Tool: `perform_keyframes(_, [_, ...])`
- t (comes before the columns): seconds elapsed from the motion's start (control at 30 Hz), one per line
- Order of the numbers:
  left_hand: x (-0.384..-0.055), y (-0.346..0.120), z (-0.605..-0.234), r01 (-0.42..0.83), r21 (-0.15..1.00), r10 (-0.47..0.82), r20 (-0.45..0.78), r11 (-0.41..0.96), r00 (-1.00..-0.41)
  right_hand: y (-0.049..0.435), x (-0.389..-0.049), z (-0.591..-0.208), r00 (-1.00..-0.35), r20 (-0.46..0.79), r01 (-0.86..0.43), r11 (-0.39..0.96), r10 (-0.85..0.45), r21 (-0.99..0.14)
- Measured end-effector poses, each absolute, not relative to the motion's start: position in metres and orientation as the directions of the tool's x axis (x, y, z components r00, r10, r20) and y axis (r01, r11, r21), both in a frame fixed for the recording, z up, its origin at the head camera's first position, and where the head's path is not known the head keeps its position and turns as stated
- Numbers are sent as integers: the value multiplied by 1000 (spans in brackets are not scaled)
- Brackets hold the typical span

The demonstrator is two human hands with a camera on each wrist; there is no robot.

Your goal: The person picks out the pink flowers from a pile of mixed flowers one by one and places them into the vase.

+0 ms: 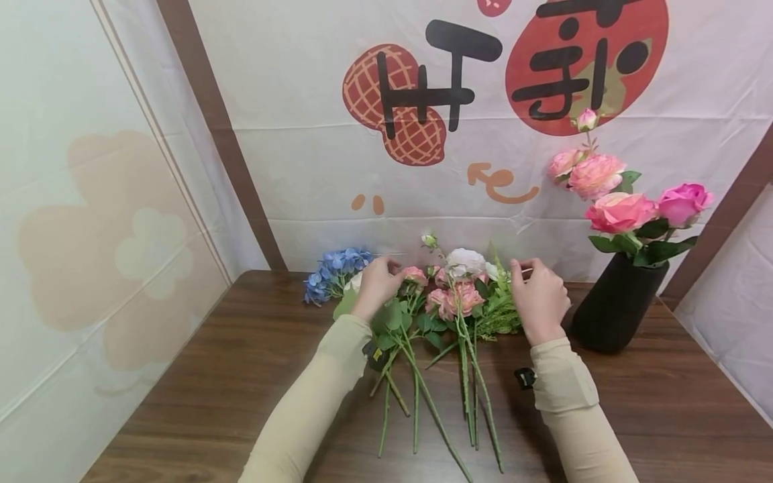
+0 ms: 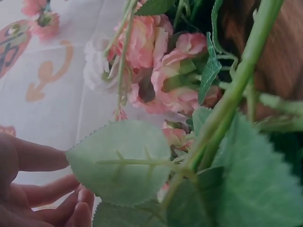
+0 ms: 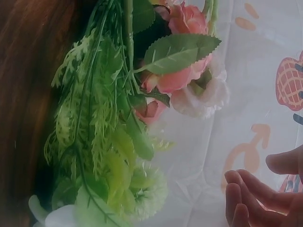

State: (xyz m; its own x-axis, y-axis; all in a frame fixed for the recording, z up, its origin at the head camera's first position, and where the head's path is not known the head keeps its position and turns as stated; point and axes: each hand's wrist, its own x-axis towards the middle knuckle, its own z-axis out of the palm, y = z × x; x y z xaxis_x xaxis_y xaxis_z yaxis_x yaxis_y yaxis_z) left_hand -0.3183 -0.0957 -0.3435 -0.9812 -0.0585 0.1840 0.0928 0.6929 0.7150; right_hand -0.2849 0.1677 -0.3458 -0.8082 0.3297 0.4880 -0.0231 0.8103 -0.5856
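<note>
Wooden tabletop (image 1: pixel 199 402), head view: flowers (image 1: pixel 459 302) lie with stems (image 1: pixel 415 416) toward me, perhaps for easy reach; the vase (image 1: pixel 622 302) stands to the right. Left wrist: my left hand (image 2: pixel 28 203), loosely bent, apparently empty, beside a leaf (image 2: pixel 123 165). Right wrist: my right hand (image 3: pixel 265 201), relaxed, empty, near greenery (image 3: pixel 99 142).

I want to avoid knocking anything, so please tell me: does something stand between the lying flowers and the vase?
Yes: in the head view, the right hand is between the lying flowers and the vase. Nothing else visible stands between them.
</note>
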Motion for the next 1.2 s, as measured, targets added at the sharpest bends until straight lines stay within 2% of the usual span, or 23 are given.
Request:
perform_keyframes(0.17, [-330,-87,-340,83,658,-4,130,748,-992,165,-287,-345,-804,503,-44,813,316,-581])
perform_keyframes(0.3, [-341,-80,-340,110,570,46,125,814,-991,162,-288,-345,-811,503,-49,821,300,-569])
perform_keyframes(0.5, [-353,-73,-345,76,454,70,30,888,-997,158,-288,-343,-826,479,-30,824,298,-565])
perform_keyframes(0.97, [-372,-64,-375,-98,297,-52,-161,950,-986,153,-285,-342,-836,464,-28,822,292,-569])
perform_keyframes(1.2, [-368,-58,-376,-143,306,-81,-206,941,-975,155,-282,-341,-830,475,-39,819,293,-573])
